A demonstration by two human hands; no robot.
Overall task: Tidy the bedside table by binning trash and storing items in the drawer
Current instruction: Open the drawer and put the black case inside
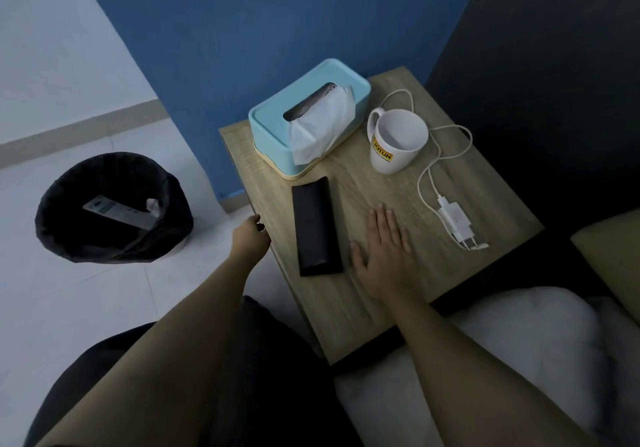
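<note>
Clutter rings the wooden tabletop (363, 308). A pale blue tissue box (270, 117) with a tissue pulled out sits at 11 o'clock against the blue wall. A white mug (394, 148) stands upright at 1 o'clock. A white charger (453, 219) lies at 3 o'clock, and its cable (424, 176) loops back behind the mug. White bedding (519, 335) presses against the tabletop's 5 o'clock edge.

On the floor, well apart at 9 o'clock, stands a black-lined bin (62, 197) holding a flat grey packet (117, 212) and a crumpled white scrap (152, 204).

The right hand (384, 249) lies flat on the tabletop, palm down, fingers straight and slightly spread, holding nothing. A long black case (317, 226) lies at its 9 o'clock, just beside the thumb but not touching it. The charger is near, at its 2 o'clock, with bare wood between.

The left hand (249, 235) is at the tabletop's 9 o'clock edge, beside the case. Its fingers curl at the rim, and I cannot tell whether they grip anything below.
</note>
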